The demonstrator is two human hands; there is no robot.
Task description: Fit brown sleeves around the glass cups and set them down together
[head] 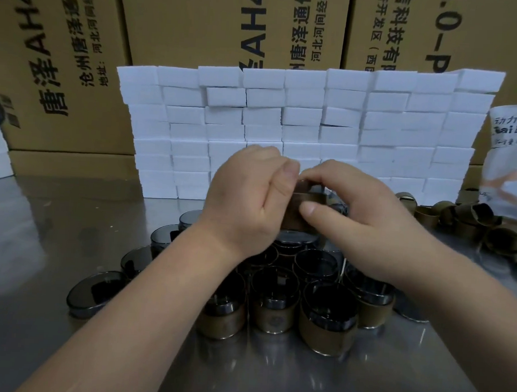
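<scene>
1. We hold a brown sleeve [303,211] in the air over the middle of the steel table [39,244], just above the cups.
2. Our left hand [248,195] grips its left side, thumb pressed on top.
3. Our right hand [355,207] pinches its right side, thumb across the front.
4. Sleeved glass cups [275,304] cluster at 6 o'clock below our hands.
5. Bare glass cups [96,292] trail off toward 8 o'clock.
6. Loose sleeves [465,221] pile at 3 o'clock.
7. White blocks [315,124] stack at 12 o'clock, before cardboard boxes [185,21].
</scene>
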